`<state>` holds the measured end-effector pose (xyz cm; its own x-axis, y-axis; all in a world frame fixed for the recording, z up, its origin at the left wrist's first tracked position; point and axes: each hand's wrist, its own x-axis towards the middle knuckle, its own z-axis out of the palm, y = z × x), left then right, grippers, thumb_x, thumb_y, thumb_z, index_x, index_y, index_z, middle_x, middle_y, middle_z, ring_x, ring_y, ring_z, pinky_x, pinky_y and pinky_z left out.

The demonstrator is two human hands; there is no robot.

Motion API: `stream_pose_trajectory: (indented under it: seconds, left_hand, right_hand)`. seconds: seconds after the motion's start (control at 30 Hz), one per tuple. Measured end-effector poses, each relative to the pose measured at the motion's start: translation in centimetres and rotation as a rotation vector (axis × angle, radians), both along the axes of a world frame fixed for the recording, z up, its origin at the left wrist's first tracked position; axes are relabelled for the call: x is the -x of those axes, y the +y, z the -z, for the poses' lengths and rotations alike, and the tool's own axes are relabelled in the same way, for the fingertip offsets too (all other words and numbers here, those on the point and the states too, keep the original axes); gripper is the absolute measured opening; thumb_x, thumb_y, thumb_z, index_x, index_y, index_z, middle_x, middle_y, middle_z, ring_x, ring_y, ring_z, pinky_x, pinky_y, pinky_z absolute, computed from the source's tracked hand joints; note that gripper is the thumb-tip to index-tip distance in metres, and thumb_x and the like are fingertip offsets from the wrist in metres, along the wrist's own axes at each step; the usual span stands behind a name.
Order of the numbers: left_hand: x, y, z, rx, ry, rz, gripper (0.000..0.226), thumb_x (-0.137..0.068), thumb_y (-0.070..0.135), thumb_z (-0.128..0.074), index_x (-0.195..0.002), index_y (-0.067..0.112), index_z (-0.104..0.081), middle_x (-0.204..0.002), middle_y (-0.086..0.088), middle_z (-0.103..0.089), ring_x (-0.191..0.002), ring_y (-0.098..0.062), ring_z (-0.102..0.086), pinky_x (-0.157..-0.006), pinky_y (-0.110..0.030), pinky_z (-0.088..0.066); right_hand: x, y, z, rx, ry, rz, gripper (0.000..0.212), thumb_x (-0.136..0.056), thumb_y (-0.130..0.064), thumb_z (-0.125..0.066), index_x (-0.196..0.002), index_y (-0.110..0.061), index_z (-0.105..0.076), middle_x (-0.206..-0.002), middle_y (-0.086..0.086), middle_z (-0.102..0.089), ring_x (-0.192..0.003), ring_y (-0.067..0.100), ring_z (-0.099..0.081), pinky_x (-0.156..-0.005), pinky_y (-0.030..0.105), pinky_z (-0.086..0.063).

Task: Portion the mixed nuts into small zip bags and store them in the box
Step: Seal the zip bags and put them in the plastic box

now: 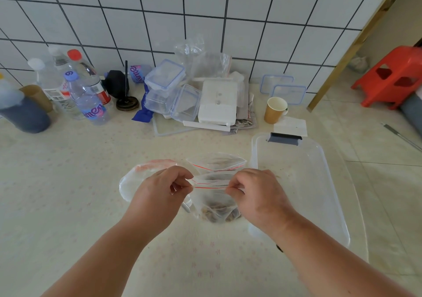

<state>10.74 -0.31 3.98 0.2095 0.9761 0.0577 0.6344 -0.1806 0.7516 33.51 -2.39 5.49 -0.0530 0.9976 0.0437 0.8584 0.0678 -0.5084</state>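
I see both of my hands held over the cream, faintly patterned tabletop [68, 182], working on one small clear zip bag with a red seal line [212, 196]. My left hand [157, 196] pinches the left end of the bag's mouth between thumb and curled fingers, and my right hand [258, 196] pinches the right end the same way, so the red line runs taut between them. The bag hangs below my grip, and a clump of brown mixed nuts [219, 214] sits in its bottom. I cannot tell whether the seal is pressed closed along its whole length.

Just behind it lies a second small clear zip bag with a red line [217, 162], its mouth gaping; its contents are too blurred for me to judge. To the left, partly under my left hand, is a larger crumpled clear plastic bag with a reddish top edge [132, 182].

The large clear plastic storage box with a grey latch [319, 182] stands just right of my right hand, open on top, reaching the edge of the tabletop.

Along the white tiled wall [205, 11] there is a group of clear plastic water bottles [84, 91] at the left, a heap of small clear lidded containers with blue seals [169, 91] in the middle, a flat white box [217, 104] beside them, and a brown paper cup [274, 109] behind the storage box. A red plastic stool [395, 75] stands on the floor at far right.
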Motion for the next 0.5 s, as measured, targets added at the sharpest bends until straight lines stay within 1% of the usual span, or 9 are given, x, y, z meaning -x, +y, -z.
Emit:
stream_pose_trajectory:
  seconds: [0.17, 0.27, 0.4, 0.5]
  left_hand:
    - [-0.2, 0.2, 0.0, 0.005, 0.005, 0.003, 0.041, -0.089, 0.015, -0.077, -0.085, 0.052, -0.06, -0.092, 0.04, -0.065, -0.094, 0.003, -0.06, -0.075, -0.002, -0.04]
    - [-0.1, 0.3, 0.0, 0.013, -0.005, -0.017, 0.043, -0.089, 0.013, -0.077, -0.086, 0.052, -0.06, -0.091, 0.04, -0.065, -0.093, 0.004, -0.06, -0.077, -0.002, -0.04]
    - [0.3, 0.2, 0.1, 0.031, -0.022, -0.031, 0.038, -0.088, 0.013, -0.078, -0.088, 0.047, -0.063, -0.088, 0.038, -0.068, -0.092, 0.003, -0.06, -0.074, -0.002, -0.04]
    - [0.2, -0.1, 0.1, 0.041, -0.025, -0.033, 0.038, -0.089, 0.012, -0.077, -0.089, 0.047, -0.063, -0.087, 0.037, -0.068, -0.091, 0.002, -0.061, -0.075, -0.003, -0.04]
  right_hand:
    - [-0.4, -0.1, 0.1, -0.007, -0.009, 0.011, 0.013, -0.084, -0.024, -0.076, -0.074, -0.02, -0.068, -0.076, -0.011, -0.069, -0.08, 0.013, -0.063, -0.087, 0.035, -0.041]
    - [-0.8, -0.1, 0.0, -0.019, 0.002, 0.005, 0.01, -0.083, -0.026, -0.077, -0.077, -0.02, -0.07, -0.08, -0.011, -0.071, -0.083, 0.011, -0.064, -0.088, 0.034, -0.04]
    - [-1.6, -0.2, 0.0, -0.035, 0.015, -0.002, 0.012, -0.085, -0.021, -0.076, -0.075, -0.016, -0.07, -0.077, -0.008, -0.071, -0.079, 0.015, -0.064, -0.085, 0.037, -0.043]
    - [-1.7, -0.5, 0.1, -0.031, 0.045, -0.012, 0.012, -0.086, -0.018, -0.075, -0.075, -0.014, -0.072, -0.076, -0.007, -0.071, -0.077, 0.016, -0.064, -0.082, 0.04, -0.046]
